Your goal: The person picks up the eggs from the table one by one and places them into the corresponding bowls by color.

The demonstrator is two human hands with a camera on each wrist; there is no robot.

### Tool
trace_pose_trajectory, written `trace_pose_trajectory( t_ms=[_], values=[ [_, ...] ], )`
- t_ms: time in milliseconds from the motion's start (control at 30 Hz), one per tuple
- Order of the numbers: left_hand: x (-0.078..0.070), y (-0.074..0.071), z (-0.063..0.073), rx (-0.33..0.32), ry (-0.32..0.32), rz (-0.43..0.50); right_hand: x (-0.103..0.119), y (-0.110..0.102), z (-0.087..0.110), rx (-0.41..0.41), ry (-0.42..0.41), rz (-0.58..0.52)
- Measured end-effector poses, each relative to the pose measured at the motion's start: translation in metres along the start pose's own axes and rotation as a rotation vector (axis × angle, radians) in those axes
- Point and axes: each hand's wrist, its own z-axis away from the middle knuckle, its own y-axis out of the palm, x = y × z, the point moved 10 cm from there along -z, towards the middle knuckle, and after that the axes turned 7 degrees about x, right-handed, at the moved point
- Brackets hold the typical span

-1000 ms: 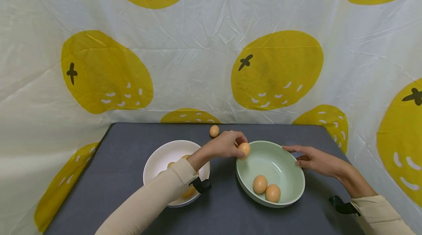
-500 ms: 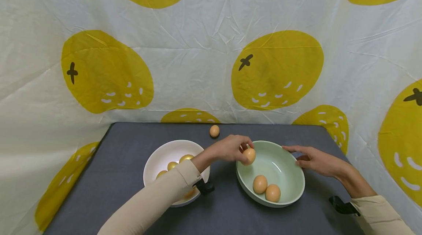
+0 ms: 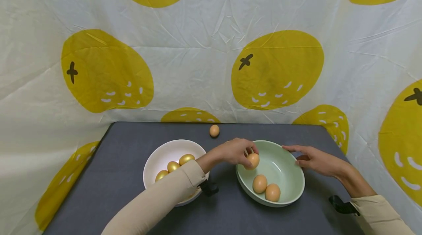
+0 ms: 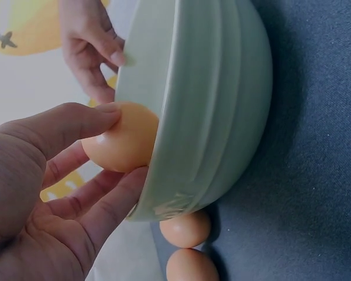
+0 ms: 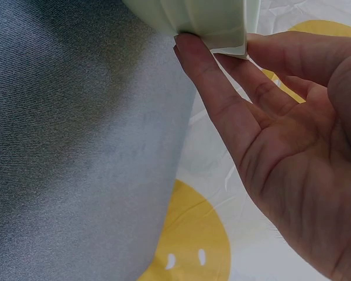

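Note:
My left hand (image 3: 235, 151) pinches a brown egg (image 3: 253, 161) between thumb and fingers, over the left side of the pale green bowl (image 3: 290, 182). In the left wrist view the held egg (image 4: 121, 137) is right at the bowl's rim. Two other brown eggs (image 3: 260, 183) sit inside this bowl, near its front. My right hand (image 3: 321, 161) holds the bowl's right rim, and in the right wrist view its thumb and fingertips (image 5: 193, 45) lie on either side of the wall.
A white bowl (image 3: 153, 161) with several golden eggs (image 3: 173, 166) stands to the left, partly hidden by my left sleeve. A brown egg (image 3: 214, 131) lies near the dark table's (image 3: 132, 136) back edge. In the left wrist view, two brown eggs (image 4: 192, 266) lie beyond the green bowl.
My left hand has moved right and slightly downward with the brown egg, farther over the green bowl. More golden eggs show in the white bowl. My right hand has stayed at the rim.

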Motion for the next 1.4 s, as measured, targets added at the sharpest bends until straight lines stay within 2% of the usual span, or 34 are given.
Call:
trace_pose_trajectory(
  t_ms=[500,833,1400],
  values=[
    [-0.008,0.014,-0.007,0.063,0.04,-0.029,0.001,0.0,0.0,-0.005,0.001,0.011],
    [-0.013,0.028,-0.013,0.108,0.059,-0.12,-0.001,0.0,0.001,-0.016,0.012,0.029],
    [-0.014,0.044,-0.02,0.172,0.028,-0.154,-0.003,0.0,0.0,-0.009,0.009,0.042]
  ],
)
